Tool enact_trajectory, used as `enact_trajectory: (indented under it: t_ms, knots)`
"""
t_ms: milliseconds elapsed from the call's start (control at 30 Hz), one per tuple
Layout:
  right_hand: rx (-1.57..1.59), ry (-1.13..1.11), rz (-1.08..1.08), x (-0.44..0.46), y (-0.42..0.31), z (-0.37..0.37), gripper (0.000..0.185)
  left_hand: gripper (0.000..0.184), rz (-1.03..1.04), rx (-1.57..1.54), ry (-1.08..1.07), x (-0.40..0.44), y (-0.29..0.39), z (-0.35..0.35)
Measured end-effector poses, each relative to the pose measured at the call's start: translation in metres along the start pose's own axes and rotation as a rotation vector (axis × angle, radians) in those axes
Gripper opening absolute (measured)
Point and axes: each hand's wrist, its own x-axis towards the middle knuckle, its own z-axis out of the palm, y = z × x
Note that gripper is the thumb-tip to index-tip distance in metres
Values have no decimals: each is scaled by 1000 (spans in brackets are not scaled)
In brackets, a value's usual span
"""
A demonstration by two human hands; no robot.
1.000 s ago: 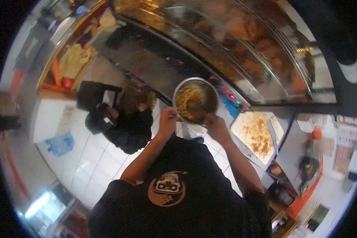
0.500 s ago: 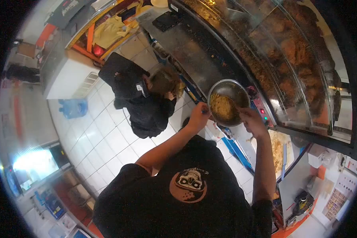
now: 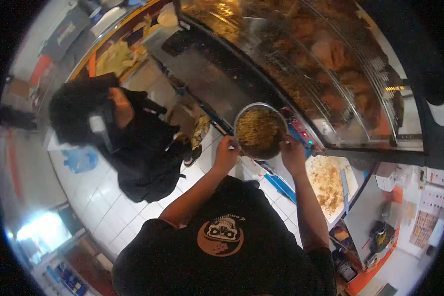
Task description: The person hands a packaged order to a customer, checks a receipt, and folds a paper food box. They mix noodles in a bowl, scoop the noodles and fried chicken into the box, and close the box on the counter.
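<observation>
A round metal bowl holds a heap of crumbly, yellow-brown food. It hangs in front of me near the edge of the counter. My left hand has its fingers closed at the bowl's lower left rim. On the opposite side, my right hand grips the rim, its fingertips partly hidden in shadow. Below and right of the bowl lies a white tray strewn with light brown crumbs, and a long blue-grey flat tool rests along its right side.
A glass display case with browned food pieces stands at the upper right, beside a dark metal counter. A co-worker in black bends over at my left. A blue water jug is on the tiled floor.
The bowl and both hands have shifted left in view, and my left hand now meets the rim lower down. The co-worker appears larger and farther left. More of the crumb tray shows.
</observation>
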Motion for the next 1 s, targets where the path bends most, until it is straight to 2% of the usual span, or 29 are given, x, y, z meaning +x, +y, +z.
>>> enact_trajectory:
  t_ms: [67,200,267,333,367,433,467,500,533,567,600,667,733,800,867,933,1000]
  knots:
    - [-77,-109,-13,-4,31,12,24,24,-30,-47,-32,0,1,-2]
    - [-87,-336,-27,-3,3,-13,23,26,-5,-104,-34,2,8,0]
    - [-116,-416,-30,-13,-22,-33,22,24,-42,-286,2,4,-8,0]
    - [4,-450,104,-31,-48,-35,22,23,-33,-308,-4,5,-22,-3]
    - [-62,-351,-54,-41,-14,-5,22,23,-16,-261,1,4,-21,-3]
    - [-31,-300,32,-31,-2,13,25,21,60,63,42,-4,-1,2]
    - [-17,-272,72,-23,2,17,26,21,41,3,34,-2,2,2]
    - [-80,-301,-44,-13,14,13,25,20,23,-57,25,-1,3,1]
    - [-25,-327,-68,-4,13,6,25,20,4,-117,16,-1,-1,-1]
    - [-32,-315,-71,1,9,-8,25,19,54,-176,33,5,-20,1]
    - [-38,-302,-73,6,-11,-27,26,19,127,-70,54,11,-36,-2]
    - [-55,24,-276,36,53,5,28,20,253,148,88,17,-56,-4]
    - [-42,9,-241,50,66,13,30,18,130,74,75,9,-36,5]
    - [6,-355,26,61,63,15,32,17,61,95,73,0,-13,3]
    - [84,-593,322,59,9,-12,35,16,54,191,90,2,0,-2]
    - [54,-640,206,49,1,-18,36,16,141,263,180,5,-3,-7]
    - [-86,-468,-305,27,26,-23,37,16,218,327,234,9,-13,-1]
